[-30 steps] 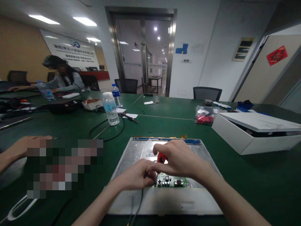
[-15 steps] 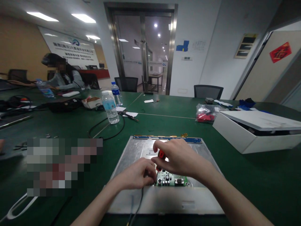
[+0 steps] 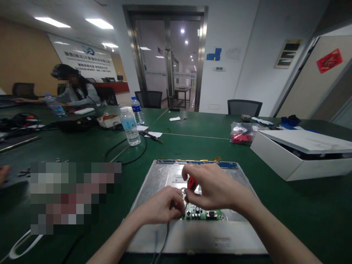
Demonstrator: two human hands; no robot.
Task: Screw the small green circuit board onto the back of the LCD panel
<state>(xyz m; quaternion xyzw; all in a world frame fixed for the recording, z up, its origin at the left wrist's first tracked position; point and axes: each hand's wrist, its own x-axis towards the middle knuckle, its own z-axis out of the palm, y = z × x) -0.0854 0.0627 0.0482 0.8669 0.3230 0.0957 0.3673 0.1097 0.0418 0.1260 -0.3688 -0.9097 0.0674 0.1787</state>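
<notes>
Right hand (image 3: 217,186): grip around red-handled tool (image 3: 191,184) at circuit board (image 3: 202,214), on metal panel (image 3: 154,179) on counter (image 3: 92,146). Left hand (image 3: 165,205): curled at board's end, grip cannot be told. Risk: tilted tool could slip, scoring the board

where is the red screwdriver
The red screwdriver is in the right hand, just right of centre in the head view, by the green circuit board.
</notes>
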